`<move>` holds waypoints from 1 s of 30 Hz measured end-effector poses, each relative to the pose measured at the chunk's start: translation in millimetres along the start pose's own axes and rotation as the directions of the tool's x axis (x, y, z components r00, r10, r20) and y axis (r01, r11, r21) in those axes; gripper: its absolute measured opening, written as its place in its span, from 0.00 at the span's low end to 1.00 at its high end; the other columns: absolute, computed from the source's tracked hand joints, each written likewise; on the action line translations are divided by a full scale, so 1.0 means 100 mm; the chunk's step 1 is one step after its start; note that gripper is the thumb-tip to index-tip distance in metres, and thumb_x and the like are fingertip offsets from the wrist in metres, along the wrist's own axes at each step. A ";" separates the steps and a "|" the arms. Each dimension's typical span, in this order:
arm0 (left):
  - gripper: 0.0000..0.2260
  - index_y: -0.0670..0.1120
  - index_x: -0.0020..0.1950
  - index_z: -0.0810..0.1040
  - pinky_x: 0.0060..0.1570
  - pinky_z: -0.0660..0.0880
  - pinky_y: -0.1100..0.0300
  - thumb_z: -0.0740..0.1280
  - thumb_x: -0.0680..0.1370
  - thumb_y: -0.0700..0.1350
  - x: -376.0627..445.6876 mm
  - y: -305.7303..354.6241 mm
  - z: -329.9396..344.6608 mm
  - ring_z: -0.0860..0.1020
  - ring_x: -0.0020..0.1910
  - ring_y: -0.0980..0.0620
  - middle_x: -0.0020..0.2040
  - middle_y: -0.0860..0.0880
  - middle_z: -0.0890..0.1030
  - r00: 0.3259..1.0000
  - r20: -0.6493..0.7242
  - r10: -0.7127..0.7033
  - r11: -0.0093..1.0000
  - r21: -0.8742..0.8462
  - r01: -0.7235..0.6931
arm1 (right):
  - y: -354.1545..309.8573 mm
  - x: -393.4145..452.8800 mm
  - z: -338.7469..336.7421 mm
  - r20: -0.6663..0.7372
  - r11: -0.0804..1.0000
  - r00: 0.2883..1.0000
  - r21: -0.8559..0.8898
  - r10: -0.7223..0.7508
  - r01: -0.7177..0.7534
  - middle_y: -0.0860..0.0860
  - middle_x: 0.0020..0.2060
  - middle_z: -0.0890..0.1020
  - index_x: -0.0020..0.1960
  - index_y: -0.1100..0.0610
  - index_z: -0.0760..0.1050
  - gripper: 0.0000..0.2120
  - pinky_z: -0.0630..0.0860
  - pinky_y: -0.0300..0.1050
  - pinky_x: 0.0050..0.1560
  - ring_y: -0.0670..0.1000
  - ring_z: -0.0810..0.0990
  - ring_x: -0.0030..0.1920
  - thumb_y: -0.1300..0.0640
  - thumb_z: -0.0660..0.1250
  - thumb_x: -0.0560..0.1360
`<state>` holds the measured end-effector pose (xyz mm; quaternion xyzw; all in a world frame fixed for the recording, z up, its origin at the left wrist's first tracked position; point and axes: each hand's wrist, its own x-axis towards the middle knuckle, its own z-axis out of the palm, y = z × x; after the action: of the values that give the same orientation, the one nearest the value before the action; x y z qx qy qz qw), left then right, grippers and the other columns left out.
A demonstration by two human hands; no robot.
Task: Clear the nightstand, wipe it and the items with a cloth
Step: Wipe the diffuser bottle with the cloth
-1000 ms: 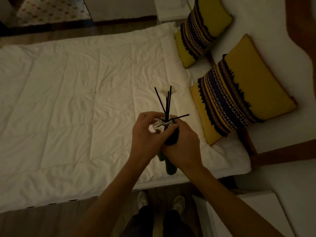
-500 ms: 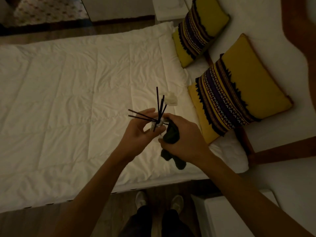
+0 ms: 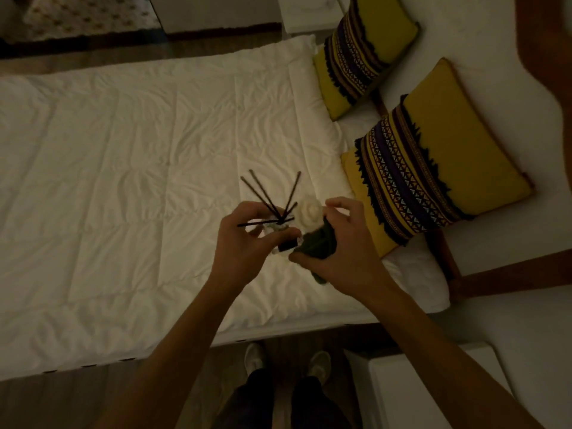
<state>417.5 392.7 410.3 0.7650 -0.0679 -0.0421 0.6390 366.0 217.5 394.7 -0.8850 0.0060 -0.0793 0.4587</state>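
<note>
My left hand (image 3: pixel 244 249) holds a small glass reed diffuser (image 3: pixel 283 239) above the white bed; several black reeds (image 3: pixel 266 196) fan out of its neck. My right hand (image 3: pixel 340 252) grips a dark green cloth (image 3: pixel 318 246) pressed against the diffuser's right side. A small cream-white object (image 3: pixel 309 212) lies on the bed just behind the two hands. The white nightstand (image 3: pixel 411 391) shows at the bottom right, below my right forearm.
A white quilted duvet (image 3: pixel 139 181) covers the bed. Two yellow patterned cushions (image 3: pixel 433 162) lean against the headboard on the right. A second white nightstand (image 3: pixel 306 10) stands at the far side. My shoes (image 3: pixel 288 363) are on the wooden floor by the bed edge.
The diffuser has been turned in my left hand, so the reeds now fan toward the upper left. My right hand has shifted the cloth along the bottle's side.
</note>
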 end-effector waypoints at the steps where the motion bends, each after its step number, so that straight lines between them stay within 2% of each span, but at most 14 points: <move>1: 0.13 0.53 0.46 0.84 0.47 0.79 0.67 0.81 0.66 0.40 0.00 0.00 -0.01 0.83 0.49 0.59 0.47 0.50 0.83 1.000 0.020 0.011 0.999 0.030 -0.012 | 0.00 0.02 -0.01 0.009 1.000 1.000 0.017 -0.013 0.012 0.49 0.63 0.63 0.63 0.55 0.75 0.34 0.65 0.19 0.58 0.30 0.68 0.59 0.53 0.85 0.61; 4: 0.13 0.52 0.48 0.85 0.50 0.81 0.63 0.80 0.68 0.39 0.02 0.03 -0.02 0.83 0.50 0.58 0.48 0.52 0.85 0.998 0.060 0.001 0.997 0.080 -0.006 | -0.02 0.07 0.02 0.085 0.997 0.995 0.054 -0.056 0.052 0.46 0.59 0.68 0.64 0.51 0.74 0.33 0.66 0.19 0.57 0.33 0.72 0.55 0.57 0.83 0.63; 7: 0.12 0.50 0.47 0.85 0.47 0.78 0.70 0.80 0.67 0.38 0.02 0.08 -0.06 0.83 0.48 0.60 0.46 0.53 0.85 0.996 0.085 0.037 0.996 0.073 -0.043 | -0.01 0.06 0.12 0.192 0.997 0.978 0.014 -0.082 0.081 0.45 0.64 0.70 0.75 0.53 0.66 0.41 0.61 0.18 0.62 0.37 0.70 0.62 0.60 0.80 0.67; 8: 0.12 0.49 0.47 0.84 0.46 0.77 0.72 0.79 0.67 0.37 0.02 0.09 -0.08 0.83 0.47 0.61 0.45 0.53 0.85 0.993 0.107 0.053 0.996 0.064 -0.060 | 0.01 0.06 0.15 0.235 0.998 0.970 0.008 -0.062 0.061 0.47 0.69 0.69 0.78 0.52 0.61 0.44 0.61 0.22 0.66 0.40 0.68 0.66 0.61 0.79 0.68; 10: 0.12 0.49 0.47 0.84 0.45 0.76 0.72 0.78 0.68 0.36 0.01 0.10 -0.11 0.83 0.46 0.61 0.45 0.52 0.84 0.984 0.166 0.069 0.994 0.075 -0.082 | 0.01 0.05 0.19 0.331 0.998 0.943 0.031 0.039 -0.052 0.53 0.75 0.66 0.80 0.45 0.49 0.48 0.67 0.41 0.73 0.51 0.69 0.73 0.63 0.76 0.71; 11: 0.12 0.49 0.47 0.84 0.46 0.76 0.72 0.78 0.69 0.35 0.01 0.10 -0.12 0.82 0.46 0.61 0.45 0.52 0.84 0.980 0.188 0.067 0.993 0.082 -0.084 | 0.01 0.06 0.20 0.365 0.994 0.928 0.042 0.078 -0.100 0.54 0.76 0.66 0.79 0.43 0.48 0.48 0.70 0.49 0.73 0.54 0.70 0.72 0.64 0.75 0.72; 12: 0.13 0.48 0.48 0.84 0.46 0.76 0.71 0.78 0.69 0.34 0.00 0.09 -0.14 0.82 0.47 0.61 0.46 0.52 0.84 0.978 0.200 0.059 0.994 0.082 -0.077 | 0.02 0.08 0.20 0.386 0.991 0.916 0.034 0.107 -0.130 0.54 0.74 0.68 0.80 0.44 0.51 0.47 0.72 0.52 0.70 0.54 0.72 0.70 0.63 0.75 0.71; 14: 0.12 0.45 0.50 0.85 0.47 0.78 0.68 0.77 0.69 0.33 0.01 0.07 -0.18 0.83 0.49 0.58 0.47 0.51 0.85 0.976 0.214 0.033 0.997 0.063 -0.047 | 0.07 0.14 0.14 0.437 0.987 0.889 0.010 0.139 -0.160 0.51 0.64 0.77 0.78 0.50 0.61 0.43 0.77 0.48 0.63 0.48 0.77 0.60 0.62 0.76 0.68; 17: 0.11 0.44 0.50 0.85 0.48 0.80 0.59 0.78 0.69 0.36 0.02 0.05 -0.25 0.84 0.50 0.50 0.47 0.49 0.86 0.968 0.246 0.049 0.997 0.045 -0.062 | 0.14 0.15 0.04 0.514 0.965 0.839 0.076 0.177 -0.251 0.41 0.50 0.83 0.64 0.45 0.74 0.30 0.78 0.37 0.53 0.42 0.82 0.52 0.64 0.76 0.66; 20: 0.13 0.48 0.51 0.85 0.52 0.80 0.55 0.80 0.68 0.41 0.02 0.06 -0.22 0.84 0.51 0.51 0.48 0.49 0.86 0.980 0.197 0.019 0.999 0.025 -0.025 | 0.13 0.05 0.06 0.443 0.903 0.879 0.282 0.178 -0.325 0.41 0.53 0.84 0.63 0.39 0.74 0.33 0.78 0.33 0.53 0.40 0.81 0.55 0.70 0.73 0.68; 23: 0.16 0.57 0.49 0.86 0.54 0.81 0.55 0.82 0.63 0.50 0.02 0.10 -0.16 0.84 0.54 0.53 0.50 0.51 0.87 0.988 0.120 -0.096 0.990 -0.089 0.107 | 0.10 -0.02 0.18 0.364 0.796 0.879 0.407 0.309 -0.448 0.54 0.65 0.76 0.71 0.41 0.64 0.39 0.77 0.50 0.64 0.51 0.78 0.63 0.63 0.73 0.67; 25: 0.15 0.61 0.48 0.86 0.51 0.80 0.57 0.81 0.62 0.53 0.04 0.12 -0.14 0.85 0.53 0.54 0.49 0.53 0.87 0.986 0.105 -0.132 0.984 -0.105 0.143 | 0.09 -0.02 0.26 0.369 0.732 0.848 0.440 0.380 -0.519 0.54 0.63 0.76 0.69 0.43 0.59 0.37 0.75 0.51 0.64 0.50 0.79 0.61 0.62 0.74 0.69; 27: 0.15 0.61 0.47 0.86 0.51 0.79 0.56 0.80 0.62 0.54 0.06 0.14 -0.15 0.85 0.52 0.54 0.49 0.52 0.87 0.987 0.094 -0.132 0.987 -0.085 0.140 | 0.07 0.01 0.31 0.354 0.740 0.837 0.402 0.418 -0.540 0.48 0.59 0.78 0.67 0.46 0.59 0.34 0.75 0.44 0.60 0.46 0.80 0.58 0.60 0.77 0.72; 30: 0.15 0.60 0.47 0.86 0.52 0.79 0.54 0.82 0.62 0.53 0.06 0.17 -0.16 0.85 0.52 0.53 0.49 0.51 0.87 0.986 0.103 -0.133 0.986 -0.089 0.142 | 0.01 0.08 0.35 0.262 0.824 0.841 0.206 0.473 -0.528 0.43 0.48 0.79 0.60 0.51 0.70 0.26 0.73 0.35 0.46 0.46 0.81 0.51 0.47 0.79 0.69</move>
<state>425.3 403.9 429.9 0.7335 -0.0436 -0.1265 0.6664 378.6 244.3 374.9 -0.7844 0.1821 0.1332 0.5777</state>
